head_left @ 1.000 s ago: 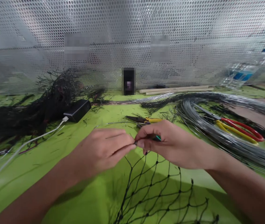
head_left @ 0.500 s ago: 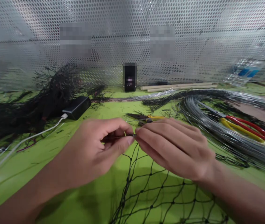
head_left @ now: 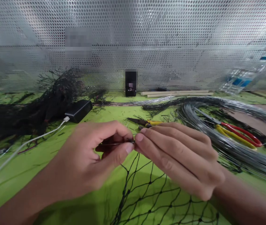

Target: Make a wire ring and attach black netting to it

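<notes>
My left hand point(head_left: 95, 156) is closed, its thumb and forefinger pinching a thin wire point(head_left: 111, 144) that runs back into the palm. At those fingertips sits a small dark bit of cord. Touching the same spot is my right hand point(head_left: 179, 159), its fingers pressed together around a part of the black net that they mostly cover. Below both hands the knotted black net point(head_left: 150, 182) hangs down over the green surface. Just beyond the right fingers lie yellow-handled pliers point(head_left: 138, 121), partly hidden by that hand.
A coil of silvery wire point(head_left: 186, 117) lies right, with red-and-yellow-handled cutters point(head_left: 258, 143) on it. Behind are a bottle point(head_left: 242, 82), pale sticks point(head_left: 177, 93) and a phone point(head_left: 131, 81) against a perforated panel point(head_left: 114, 34). Left are a black box point(head_left: 79, 111), white cable point(head_left: 36, 134) and dark netting point(head_left: 60, 90).
My right hand has turned a little and its knuckles sit lower. Both hands still meet at the same cord. The view has shifted slightly.
</notes>
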`<action>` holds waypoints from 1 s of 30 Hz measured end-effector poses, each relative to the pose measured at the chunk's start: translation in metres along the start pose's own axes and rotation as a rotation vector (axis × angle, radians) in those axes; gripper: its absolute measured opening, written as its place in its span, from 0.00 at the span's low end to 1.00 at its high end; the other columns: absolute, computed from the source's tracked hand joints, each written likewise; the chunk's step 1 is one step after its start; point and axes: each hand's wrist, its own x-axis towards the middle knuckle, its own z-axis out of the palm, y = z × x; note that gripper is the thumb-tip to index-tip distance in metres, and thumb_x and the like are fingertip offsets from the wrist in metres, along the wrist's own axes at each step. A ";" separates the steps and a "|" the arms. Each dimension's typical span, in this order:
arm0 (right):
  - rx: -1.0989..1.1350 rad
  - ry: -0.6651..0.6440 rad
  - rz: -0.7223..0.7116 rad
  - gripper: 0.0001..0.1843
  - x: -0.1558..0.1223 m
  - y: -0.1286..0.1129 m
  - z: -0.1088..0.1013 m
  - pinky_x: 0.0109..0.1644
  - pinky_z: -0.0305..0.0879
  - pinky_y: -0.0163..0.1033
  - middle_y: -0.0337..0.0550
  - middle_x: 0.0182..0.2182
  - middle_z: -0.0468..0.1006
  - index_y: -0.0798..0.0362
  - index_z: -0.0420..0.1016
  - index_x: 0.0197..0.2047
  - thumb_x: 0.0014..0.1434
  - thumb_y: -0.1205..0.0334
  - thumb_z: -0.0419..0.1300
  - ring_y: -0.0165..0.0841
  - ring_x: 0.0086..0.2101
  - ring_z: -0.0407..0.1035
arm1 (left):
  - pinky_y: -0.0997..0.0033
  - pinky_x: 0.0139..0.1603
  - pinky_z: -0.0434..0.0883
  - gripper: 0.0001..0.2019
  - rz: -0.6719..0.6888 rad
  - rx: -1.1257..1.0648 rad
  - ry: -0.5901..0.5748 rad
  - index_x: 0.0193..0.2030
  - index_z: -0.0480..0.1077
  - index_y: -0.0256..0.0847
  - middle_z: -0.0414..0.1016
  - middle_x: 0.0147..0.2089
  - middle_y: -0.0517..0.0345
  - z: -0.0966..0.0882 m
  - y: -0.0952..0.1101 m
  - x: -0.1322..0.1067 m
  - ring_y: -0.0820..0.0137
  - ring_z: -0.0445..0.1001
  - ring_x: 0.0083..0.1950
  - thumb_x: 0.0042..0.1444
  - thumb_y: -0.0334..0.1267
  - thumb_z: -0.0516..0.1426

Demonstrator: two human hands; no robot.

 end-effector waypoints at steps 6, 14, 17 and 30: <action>-0.018 0.010 0.010 0.06 0.005 -0.003 -0.003 0.40 0.86 0.42 0.46 0.35 0.88 0.53 0.86 0.39 0.66 0.71 0.68 0.38 0.36 0.84 | 0.79 0.20 0.64 0.07 0.042 0.069 0.011 0.38 0.72 0.44 0.71 0.25 0.70 -0.002 0.005 -0.001 0.79 0.66 0.22 0.70 0.36 0.57; 0.084 0.071 0.063 0.07 0.002 -0.007 0.001 0.35 0.84 0.40 0.45 0.31 0.85 0.53 0.84 0.36 0.65 0.72 0.67 0.36 0.34 0.81 | 0.76 0.22 0.64 0.10 0.158 0.184 -0.048 0.38 0.68 0.44 0.72 0.26 0.68 -0.006 0.000 0.000 0.77 0.68 0.23 0.74 0.38 0.53; 0.159 0.088 0.099 0.04 -0.002 -0.008 0.006 0.34 0.83 0.42 0.48 0.33 0.84 0.57 0.83 0.39 0.64 0.73 0.66 0.37 0.34 0.81 | 0.74 0.23 0.64 0.09 0.184 0.236 -0.044 0.40 0.67 0.44 0.72 0.28 0.67 -0.003 -0.003 -0.002 0.76 0.69 0.25 0.75 0.37 0.52; 0.430 0.114 0.532 0.05 -0.001 -0.022 0.016 0.31 0.74 0.36 0.43 0.32 0.84 0.54 0.80 0.42 0.67 0.72 0.63 0.31 0.30 0.77 | 0.68 0.33 0.71 0.09 0.342 0.453 0.044 0.40 0.65 0.43 0.74 0.31 0.62 0.010 -0.009 -0.007 0.71 0.73 0.30 0.75 0.32 0.51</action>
